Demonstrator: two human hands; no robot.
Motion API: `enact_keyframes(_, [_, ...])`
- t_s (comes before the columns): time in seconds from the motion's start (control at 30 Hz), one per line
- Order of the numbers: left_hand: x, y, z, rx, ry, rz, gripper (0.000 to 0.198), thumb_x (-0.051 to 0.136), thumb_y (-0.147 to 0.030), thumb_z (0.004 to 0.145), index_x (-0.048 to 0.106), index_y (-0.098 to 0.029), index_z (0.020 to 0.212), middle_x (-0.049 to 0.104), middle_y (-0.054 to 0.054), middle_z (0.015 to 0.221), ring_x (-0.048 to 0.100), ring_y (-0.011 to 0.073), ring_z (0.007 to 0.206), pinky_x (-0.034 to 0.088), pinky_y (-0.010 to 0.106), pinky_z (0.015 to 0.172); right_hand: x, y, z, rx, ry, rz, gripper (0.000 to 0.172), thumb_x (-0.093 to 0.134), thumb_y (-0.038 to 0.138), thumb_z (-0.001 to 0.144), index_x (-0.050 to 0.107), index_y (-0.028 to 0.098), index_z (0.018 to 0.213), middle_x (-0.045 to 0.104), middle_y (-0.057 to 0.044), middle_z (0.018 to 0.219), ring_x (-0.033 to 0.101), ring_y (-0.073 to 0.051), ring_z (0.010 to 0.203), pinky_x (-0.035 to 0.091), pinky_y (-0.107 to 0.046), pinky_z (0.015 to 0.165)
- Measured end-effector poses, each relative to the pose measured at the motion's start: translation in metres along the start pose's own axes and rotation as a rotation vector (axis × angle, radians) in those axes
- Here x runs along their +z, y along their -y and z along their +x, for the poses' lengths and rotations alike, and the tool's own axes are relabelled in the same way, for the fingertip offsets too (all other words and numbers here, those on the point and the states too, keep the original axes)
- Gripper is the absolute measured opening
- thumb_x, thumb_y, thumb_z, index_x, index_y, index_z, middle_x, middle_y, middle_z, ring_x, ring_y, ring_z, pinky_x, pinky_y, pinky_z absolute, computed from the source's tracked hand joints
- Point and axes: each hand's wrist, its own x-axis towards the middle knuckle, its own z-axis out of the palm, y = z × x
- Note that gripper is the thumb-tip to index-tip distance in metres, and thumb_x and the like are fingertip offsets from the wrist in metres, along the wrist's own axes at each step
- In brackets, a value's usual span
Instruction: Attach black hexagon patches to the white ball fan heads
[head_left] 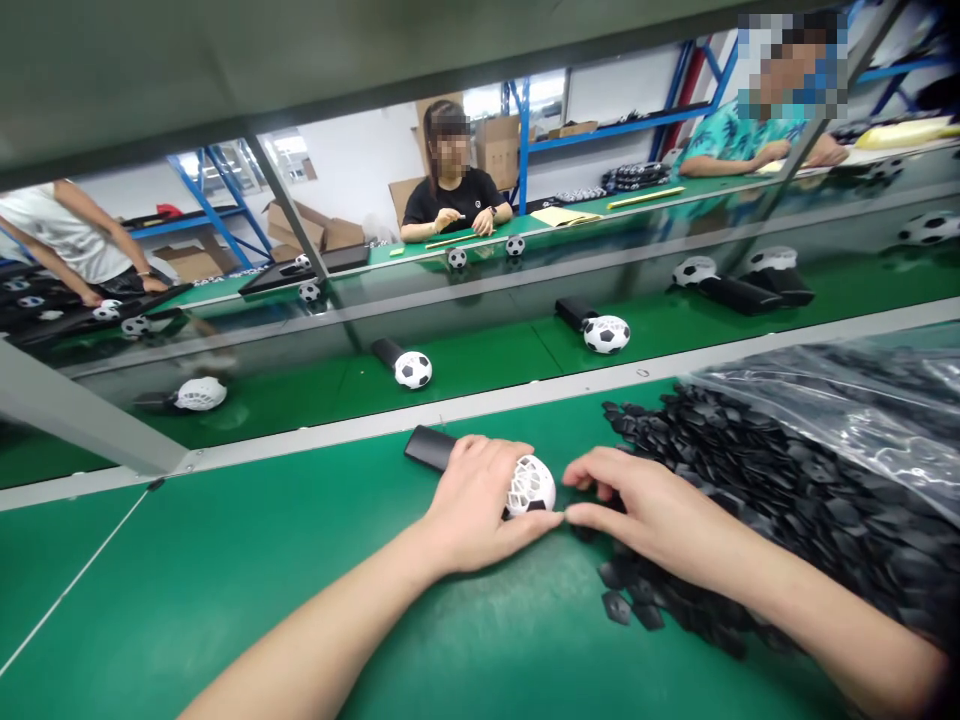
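My left hand (480, 500) is wrapped over a white soccer-ball-shaped head (534, 485) with black patches and an open lattice. Its black handle (429, 448) sticks out to the upper left behind my fingers, and the piece rests on the green bench. Just right of the ball is my right hand (637, 500), its thumb and bent fingers apart with nothing visible between them. Under and beside that hand lie loose black pentagon pieces (616, 606), part of a large heap (795, 500).
A clear plastic bag (847, 400) lies over the heap. Beyond the metal rail (480, 408), a green belt (495, 350) carries several ball-headed pieces, such as one ball (413, 370) with a black handle. Co-workers sit or stand across it. A grey panel hangs overhead; a post (82, 410) stands left.
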Motion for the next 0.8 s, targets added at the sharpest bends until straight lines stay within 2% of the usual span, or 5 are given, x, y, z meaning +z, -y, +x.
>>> enact_keyframes(0.23, [-0.003, -0.002, 0.002, -0.034, 0.064, -0.032, 0.05, 0.056, -0.051, 0.078, 0.043, -0.02, 0.115, 0.057, 0.006, 0.11, 0.049, 0.0226, 0.107, 0.014, 0.047, 0.107, 0.004, -0.003, -0.007, 0.018, 0.105, -0.195, 0.014, 0.064, 0.022, 0.077, 0.059, 0.024, 0.09, 0.054, -0.001, 0.09, 0.052, -0.021, 0.088, 0.043, -0.033, 0.071])
enact_keyframes(0.4, [-0.007, 0.0, 0.005, -0.019, 0.107, -0.093, 0.048, 0.058, -0.047, 0.078, 0.044, -0.02, 0.114, 0.056, 0.005, 0.112, 0.049, 0.0219, 0.107, 0.017, 0.046, 0.107, 0.006, -0.003, -0.004, 0.007, 0.097, -0.194, 0.009, 0.057, 0.015, 0.08, 0.057, 0.023, 0.081, 0.054, 0.0, 0.084, 0.054, -0.019, 0.08, 0.041, -0.029, 0.065])
enact_keyframes(0.57, [-0.013, 0.003, 0.003, 0.049, 0.164, -0.116, 0.054, 0.066, -0.043, 0.071, 0.045, -0.024, 0.116, 0.054, 0.004, 0.112, 0.043, 0.0227, 0.111, 0.009, 0.049, 0.109, 0.001, -0.006, -0.004, 0.012, 0.059, -0.14, 0.009, 0.056, 0.016, 0.08, 0.055, 0.023, 0.074, 0.056, 0.003, 0.071, 0.053, -0.015, 0.066, 0.037, -0.025, 0.057])
enact_keyframes(0.7, [-0.01, -0.012, -0.004, -0.217, 0.045, 0.001, 0.065, 0.064, -0.061, 0.064, 0.05, -0.028, 0.117, 0.046, 0.009, 0.118, 0.035, 0.0325, 0.114, 0.026, 0.056, 0.098, -0.002, -0.009, -0.005, 0.008, 0.004, -0.147, 0.013, 0.05, 0.019, 0.083, 0.049, 0.023, 0.071, 0.055, 0.005, 0.063, 0.05, -0.014, 0.057, 0.034, -0.024, 0.051])
enact_keyframes(0.8, [-0.011, -0.022, -0.007, -0.245, 0.056, -0.032, 0.059, 0.063, -0.052, 0.071, 0.048, -0.026, 0.122, 0.051, 0.008, 0.111, 0.04, 0.0283, 0.108, 0.033, 0.05, 0.095, -0.001, -0.013, -0.005, -0.003, -0.011, -0.118, 0.012, 0.044, 0.019, 0.086, 0.047, 0.022, 0.076, 0.056, 0.004, 0.066, 0.052, -0.015, 0.058, 0.037, -0.025, 0.053])
